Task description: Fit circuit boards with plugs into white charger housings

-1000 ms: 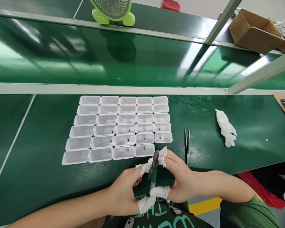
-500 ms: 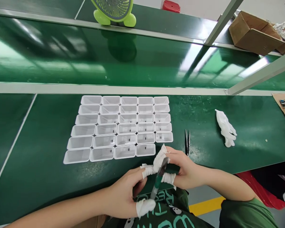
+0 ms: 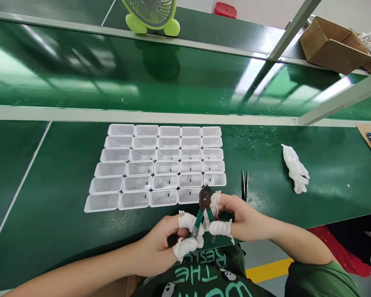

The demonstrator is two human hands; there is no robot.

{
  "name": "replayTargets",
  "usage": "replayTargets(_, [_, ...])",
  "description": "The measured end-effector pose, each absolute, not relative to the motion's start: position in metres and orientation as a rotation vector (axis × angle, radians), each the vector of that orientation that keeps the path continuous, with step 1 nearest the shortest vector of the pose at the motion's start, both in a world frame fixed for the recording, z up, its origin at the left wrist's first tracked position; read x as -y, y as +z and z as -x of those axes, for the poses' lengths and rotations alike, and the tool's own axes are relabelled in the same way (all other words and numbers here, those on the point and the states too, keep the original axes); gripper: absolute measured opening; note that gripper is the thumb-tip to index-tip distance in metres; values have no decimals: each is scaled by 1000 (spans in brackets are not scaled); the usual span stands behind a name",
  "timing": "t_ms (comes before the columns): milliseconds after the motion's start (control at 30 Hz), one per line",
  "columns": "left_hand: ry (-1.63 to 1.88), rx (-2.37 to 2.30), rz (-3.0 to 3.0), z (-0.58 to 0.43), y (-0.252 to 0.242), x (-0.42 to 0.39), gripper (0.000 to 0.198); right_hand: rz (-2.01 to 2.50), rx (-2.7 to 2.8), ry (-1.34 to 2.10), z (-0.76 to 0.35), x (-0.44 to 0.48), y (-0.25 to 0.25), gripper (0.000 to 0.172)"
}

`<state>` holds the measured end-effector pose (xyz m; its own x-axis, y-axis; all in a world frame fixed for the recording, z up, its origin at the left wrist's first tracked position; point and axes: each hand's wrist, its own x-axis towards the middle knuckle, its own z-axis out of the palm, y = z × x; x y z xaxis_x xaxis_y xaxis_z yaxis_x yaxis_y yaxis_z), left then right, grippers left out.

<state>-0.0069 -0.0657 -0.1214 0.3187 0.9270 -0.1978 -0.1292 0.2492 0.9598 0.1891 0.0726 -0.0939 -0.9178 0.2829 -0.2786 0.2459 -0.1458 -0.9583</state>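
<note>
A pair of pliers with a dark head and green-and-grey handles points away from me, above the table's front edge. On its left handle, the wrapped fingertips of my left hand are closed. My right hand, its fingertips wrapped in white too, grips the other handle. Just beyond the pliers stand rows of white plastic boxes; several have a tiny dark piece inside. Black tweezers lie right of the boxes, close to my right hand. The pliers' head overlaps the nearest row in view.
A crumpled white glove lies on the green table to the right. A shelf edge runs along the back, carrying a post on the right. Above are a green fan and a cardboard box. Cardboard holds small parts at far right.
The pliers have turned so their head faces forward and their handles are spread. My left fingers have closed in around the left handle. My right thumb has shifted onto the other handle.
</note>
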Motion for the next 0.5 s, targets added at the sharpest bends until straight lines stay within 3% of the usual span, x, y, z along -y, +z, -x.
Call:
replayTargets(200, [845,-827,-812,7,-124,65,38,590,1861,2582,-185,-78,-86,34])
replayTargets(500, [816,-830,-666,9,-132,67,47,541,2036,2625,-186,-79,-86,33])
